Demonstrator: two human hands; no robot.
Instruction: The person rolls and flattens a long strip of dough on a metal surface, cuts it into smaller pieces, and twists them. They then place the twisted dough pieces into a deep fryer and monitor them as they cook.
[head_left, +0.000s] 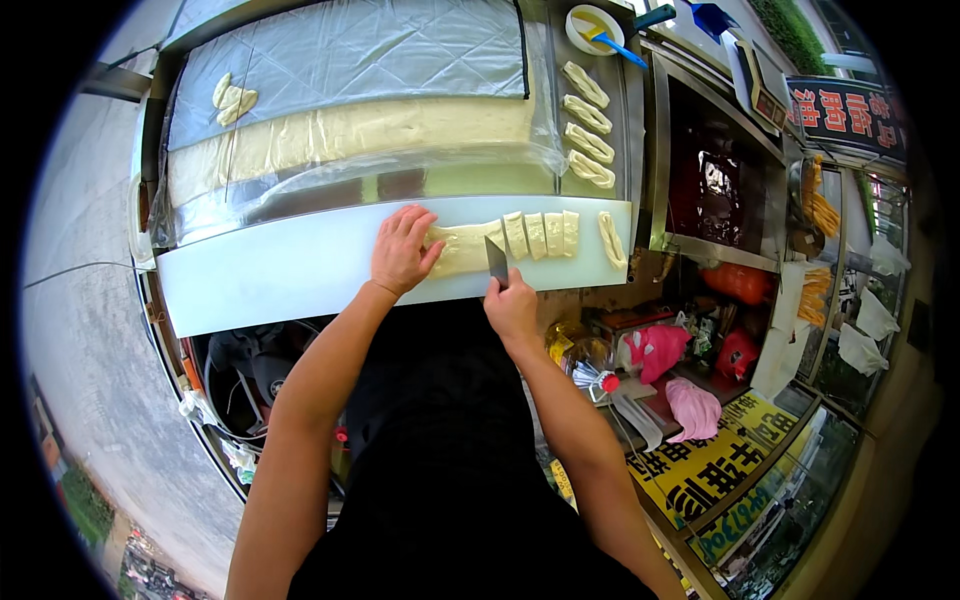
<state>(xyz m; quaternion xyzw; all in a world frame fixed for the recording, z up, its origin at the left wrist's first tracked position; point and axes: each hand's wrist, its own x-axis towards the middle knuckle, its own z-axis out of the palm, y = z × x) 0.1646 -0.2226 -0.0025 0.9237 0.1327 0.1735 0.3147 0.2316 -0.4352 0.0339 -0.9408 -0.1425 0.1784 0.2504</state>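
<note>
A flat strip of pale dough (472, 247) lies across a long white cutting board (262, 277). Over its left end rests my left hand (405, 247), palm down, thumb spread from the other fingers. My right hand (514, 304) grips the handle of a broad-bladed knife (496, 259). The blade is at the strip's right end, beside the nearest cut piece; whether it touches the dough I cannot tell. Several cut dough pieces (535, 235) stand in a row right of the blade. Farther right on the board is one long, looped dough piece (612, 240).
Behind the board, a sheet of dough (360, 131) lies under clear plastic and a silvery quilted cover (345, 52). Several looped dough pieces (589, 142) line the metal counter below a bowl (592, 30) with a blue brush (619, 49). A vat of dark liquid (712, 172) stands at right.
</note>
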